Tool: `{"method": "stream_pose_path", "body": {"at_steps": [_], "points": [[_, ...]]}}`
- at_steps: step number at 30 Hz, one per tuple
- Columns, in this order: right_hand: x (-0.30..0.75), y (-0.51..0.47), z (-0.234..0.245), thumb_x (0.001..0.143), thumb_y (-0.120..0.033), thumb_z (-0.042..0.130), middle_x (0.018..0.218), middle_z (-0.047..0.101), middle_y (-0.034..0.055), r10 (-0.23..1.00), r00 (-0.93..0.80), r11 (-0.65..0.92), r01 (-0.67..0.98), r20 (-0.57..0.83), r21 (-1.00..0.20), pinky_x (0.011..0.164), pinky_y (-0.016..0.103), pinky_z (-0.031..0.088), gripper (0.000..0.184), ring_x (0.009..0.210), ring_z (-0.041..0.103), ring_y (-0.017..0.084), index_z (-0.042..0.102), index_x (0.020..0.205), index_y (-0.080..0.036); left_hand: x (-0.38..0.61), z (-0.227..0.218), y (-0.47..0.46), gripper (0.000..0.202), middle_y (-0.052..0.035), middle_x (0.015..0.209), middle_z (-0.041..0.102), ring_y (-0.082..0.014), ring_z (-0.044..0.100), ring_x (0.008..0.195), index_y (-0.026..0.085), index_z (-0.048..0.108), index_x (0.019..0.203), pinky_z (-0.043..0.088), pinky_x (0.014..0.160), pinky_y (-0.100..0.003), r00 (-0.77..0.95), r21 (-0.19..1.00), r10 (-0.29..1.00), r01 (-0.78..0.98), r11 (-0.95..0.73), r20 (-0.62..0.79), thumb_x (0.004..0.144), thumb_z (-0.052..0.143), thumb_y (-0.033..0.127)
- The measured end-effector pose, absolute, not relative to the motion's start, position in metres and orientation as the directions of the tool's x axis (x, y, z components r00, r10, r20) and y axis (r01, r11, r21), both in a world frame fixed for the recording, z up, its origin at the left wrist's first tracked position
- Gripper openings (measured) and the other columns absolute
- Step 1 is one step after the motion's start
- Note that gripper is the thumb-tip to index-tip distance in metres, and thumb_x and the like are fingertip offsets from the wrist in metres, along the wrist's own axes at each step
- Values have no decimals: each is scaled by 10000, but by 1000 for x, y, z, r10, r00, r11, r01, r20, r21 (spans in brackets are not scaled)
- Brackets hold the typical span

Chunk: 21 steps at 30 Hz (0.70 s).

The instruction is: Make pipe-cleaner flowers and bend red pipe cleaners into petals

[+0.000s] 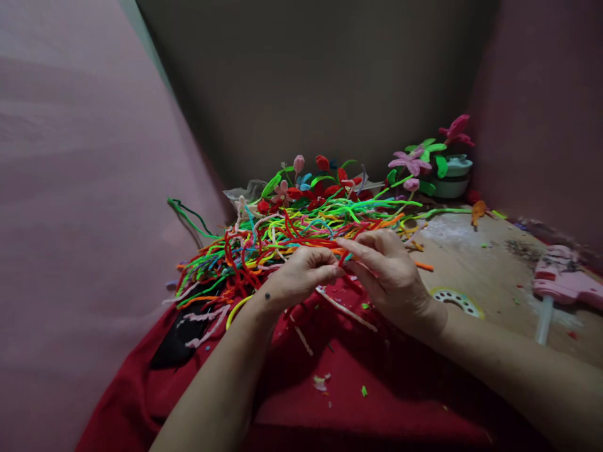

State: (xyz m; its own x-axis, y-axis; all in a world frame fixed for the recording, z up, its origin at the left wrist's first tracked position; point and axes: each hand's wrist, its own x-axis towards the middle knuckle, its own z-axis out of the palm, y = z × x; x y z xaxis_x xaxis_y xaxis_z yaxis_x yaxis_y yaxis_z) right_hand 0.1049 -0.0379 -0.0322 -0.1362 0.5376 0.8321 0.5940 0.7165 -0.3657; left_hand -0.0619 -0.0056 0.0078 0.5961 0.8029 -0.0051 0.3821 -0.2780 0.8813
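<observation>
My left hand [311, 269] and my right hand [384, 273] meet over a red cloth, fingertips close together. Between them runs a red pipe cleaner [343, 256], pinched by the left thumb and forefinger. The right thumb and fingers close on the same piece from the other side. A small bit of teal shows beside it at the right fingertips. Just behind the hands lies a large heap of pipe cleaners [264, 242] in green, yellow, red, orange and pink. Part of what the fingers grip is hidden by them.
Finished pipe-cleaner flowers [409, 163] stand at the back, near a pale green lidded pot [451, 186]. At right lie a pink glue gun [560, 279] and a white ring with holes [455, 300]. Scraps dot the red cloth [301, 402]. A black flat item [176, 342] sits at left.
</observation>
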Motion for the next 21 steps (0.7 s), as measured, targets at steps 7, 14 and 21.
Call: {"method": "stream_pose_path", "body": {"at_steps": [7,14,21], "points": [[105,-40,-30,796,-196,541,637,596,42,739,-162,620,544,654,-565,654,311,380,148,668,483,164,637,687,-165,-59,7,-9,206,43,554,428,-59,347,520,125,536,635,268,501,-193,520,888,854,388,-245,8,711,578,312],[105,-41,-25,690,-355,624,514,513,-18,976,-214,32,-41,40,-999,466,231,316,253,470,410,83,585,567,-138,-55,7,-9,155,15,595,521,-87,439,583,122,604,655,354,563,-207,456,887,885,366,-281,92,692,598,273],[106,-33,-33,648,-302,653,492,496,-31,962,-274,-29,-71,-8,-997,443,227,281,180,445,382,71,620,603,-131,-50,10,-14,151,15,571,540,-87,438,553,117,627,619,339,546,-219,361,877,930,421,-231,72,673,601,256]]}}
